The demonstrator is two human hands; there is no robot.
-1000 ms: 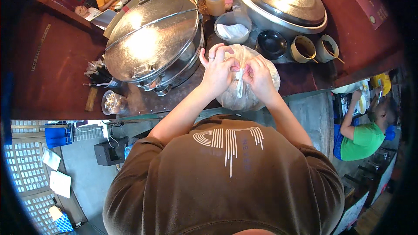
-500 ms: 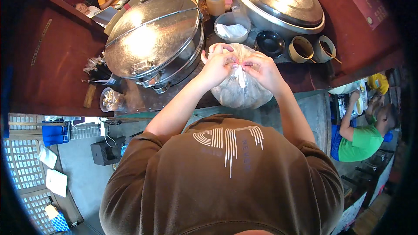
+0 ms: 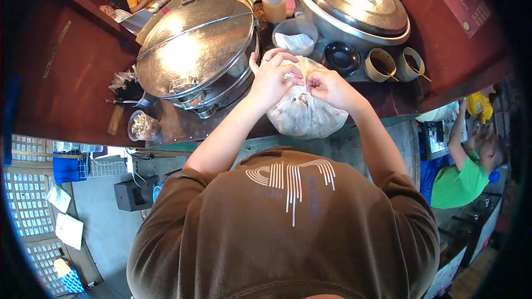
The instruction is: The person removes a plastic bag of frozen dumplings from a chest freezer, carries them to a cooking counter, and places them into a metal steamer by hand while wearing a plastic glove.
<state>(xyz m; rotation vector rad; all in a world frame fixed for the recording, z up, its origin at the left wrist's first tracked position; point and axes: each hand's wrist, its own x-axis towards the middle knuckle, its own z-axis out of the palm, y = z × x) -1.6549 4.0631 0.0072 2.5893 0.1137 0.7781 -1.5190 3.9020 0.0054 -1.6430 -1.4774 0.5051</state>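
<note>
- Your left hand [image 3: 276, 81] has its thumb and forefinger closed in a pinch on the gathered neck of the bag [image 3: 303, 119]; its other fingers are bent and lifted apart from the plastic.
- Your right hand [image 3: 336, 90] pinches the same neck from the 3 o'clock side, fingers curled in, its tips just beside those of the left.
- The bag, clear, rounded and full of something pale, bulges mostly toward 6 o'clock from the pinch, with a smaller part showing at 12 between your hands.
- It is at the near edge of the counter [image 3: 174, 119]; you cannot tell how much of it rests there.
- From the pinch, a clear bowl [image 3: 293, 25] is near at 12 o'clock, with white tissue [image 3: 293, 41] in it, and a black bowl [image 3: 340, 58] near at 2.
- Two cups [image 3: 371, 72] of dark sauce stand between 2 and 3.
- The lidded pot [image 3: 354, 3] is at 1, the bottle [image 3: 274, 6] at 11 and the steamer [image 3: 194, 50] toward 10.
</note>
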